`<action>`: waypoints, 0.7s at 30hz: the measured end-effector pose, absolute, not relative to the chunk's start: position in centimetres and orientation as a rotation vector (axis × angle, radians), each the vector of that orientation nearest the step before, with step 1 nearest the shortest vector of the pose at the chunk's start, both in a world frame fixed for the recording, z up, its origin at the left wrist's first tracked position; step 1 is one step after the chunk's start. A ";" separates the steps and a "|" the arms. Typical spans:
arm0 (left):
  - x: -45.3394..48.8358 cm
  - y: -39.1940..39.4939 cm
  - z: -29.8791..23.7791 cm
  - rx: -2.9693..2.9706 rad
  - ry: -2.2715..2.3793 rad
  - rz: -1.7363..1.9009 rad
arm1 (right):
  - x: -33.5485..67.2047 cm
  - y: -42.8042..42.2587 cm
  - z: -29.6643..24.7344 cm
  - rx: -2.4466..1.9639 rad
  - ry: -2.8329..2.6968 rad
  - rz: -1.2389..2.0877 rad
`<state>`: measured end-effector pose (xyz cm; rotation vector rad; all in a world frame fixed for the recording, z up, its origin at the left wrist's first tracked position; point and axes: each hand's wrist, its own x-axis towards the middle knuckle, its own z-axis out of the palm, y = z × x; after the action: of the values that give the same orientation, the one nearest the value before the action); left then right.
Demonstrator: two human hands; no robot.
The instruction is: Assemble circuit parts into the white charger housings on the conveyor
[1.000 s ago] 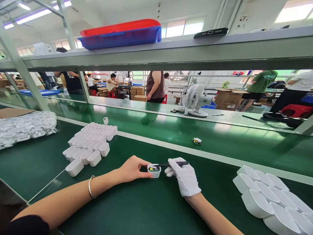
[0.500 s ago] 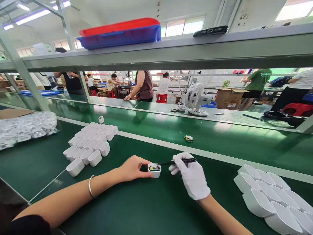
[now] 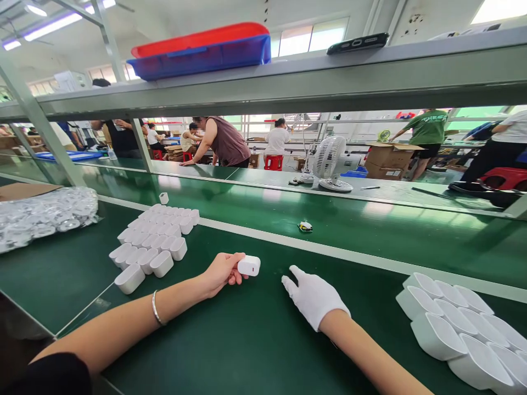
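Observation:
My bare left hand [image 3: 224, 272] grips a small white charger housing [image 3: 249, 266] between thumb and fingers. The housing is tipped so that its end face with a small dark slot points toward me; its inside is hidden. To the right of it, my white-gloved right hand [image 3: 313, 296] hovers low over the green work surface, thumb and forefinger spread, nothing visible between them. Its palm and other fingers are hidden. Farther back, on the moving-belt side, lies a small circuit board [image 3: 305, 226] with yellow and white parts.
Rows of white housings [image 3: 162, 264] stand at left, with a bag of clear plastic pieces [image 3: 45, 216] beyond. Larger white cups [image 3: 438, 334] are grouped at right. Overhead runs a shelf [image 3: 296, 82] with red and blue trays [image 3: 201, 57] and a phone [image 3: 357, 44]. People work behind.
My left hand has lifted and turned the housing, its open top now out of sight. The black tweezers have gone from my right fingers' grip, and those fingers have spread. The circuit board sits further left.

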<state>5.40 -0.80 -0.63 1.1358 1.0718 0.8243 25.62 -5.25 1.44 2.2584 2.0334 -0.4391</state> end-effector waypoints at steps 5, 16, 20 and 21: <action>5.2 -0.6 -0.5 1.020 1.062 0.859 | 24.9 -5.7 1.7 2.238 1.992 -0.416; 5.2 -0.5 -0.4 1.026 1.071 0.856 | 24.2 -6.9 2.0 2.287 2.084 -0.243; 5.5 -1.5 -0.8 1.201 1.055 0.906 | 23.4 -7.5 1.2 2.286 2.541 -0.080; 5.6 -1.8 -1.0 1.283 1.027 0.916 | 23.3 -7.5 0.9 2.236 2.699 -0.185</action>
<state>5.63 -1.85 -1.01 1.2833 1.0272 0.9160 23.27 -7.53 0.88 2.2359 2.6992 -0.1848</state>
